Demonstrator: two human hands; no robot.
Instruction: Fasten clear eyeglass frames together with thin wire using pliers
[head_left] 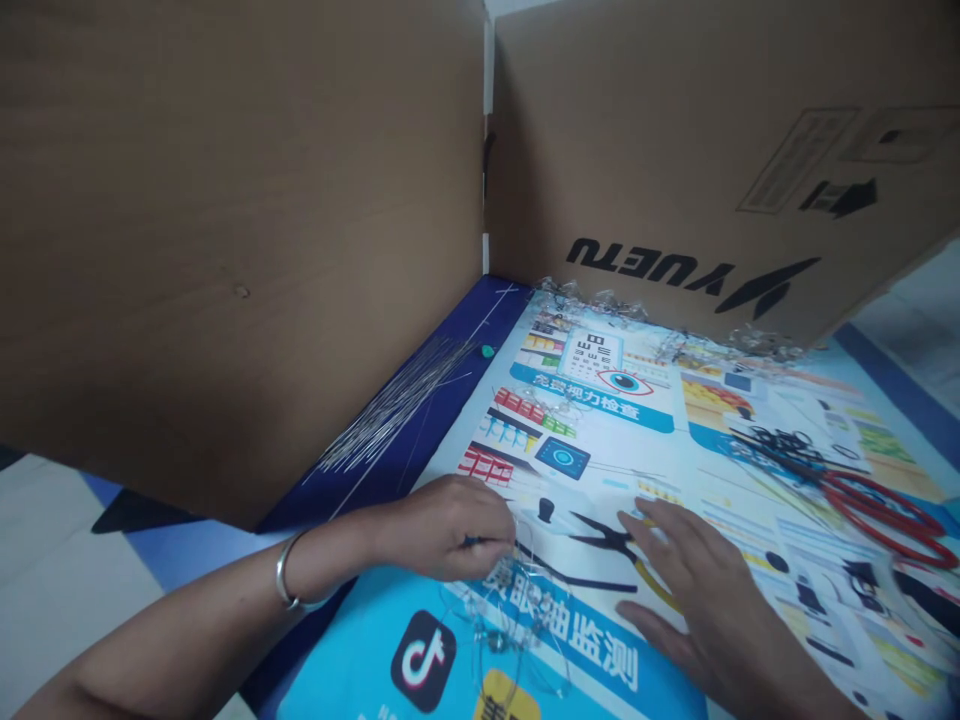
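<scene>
My left hand (465, 530), with a silver bangle on the wrist, is closed in a pinch. Thin wire (534, 560) loops out by its fingertips. Below it lies a tangled wire piece (499, 635) with small shiny parts; whether the two are joined I cannot tell. My right hand (690, 590) has its fingers and thumb apart around a pair of pliers (604, 538) with black jaws and yellow handles. The pliers lie on the printed sheet, and part of a handle is hidden by that hand. A thin black strip (577, 578) lies between the hands.
Cardboard panels (300, 200) stand at the left and back. Straight wires (397, 405) lie along the left panel. Clear wire pieces (600, 300) line the back panel. Red-handled scissors (877, 505) and black loops (784, 445) lie at the right. A green bit (487, 351) sits near the corner.
</scene>
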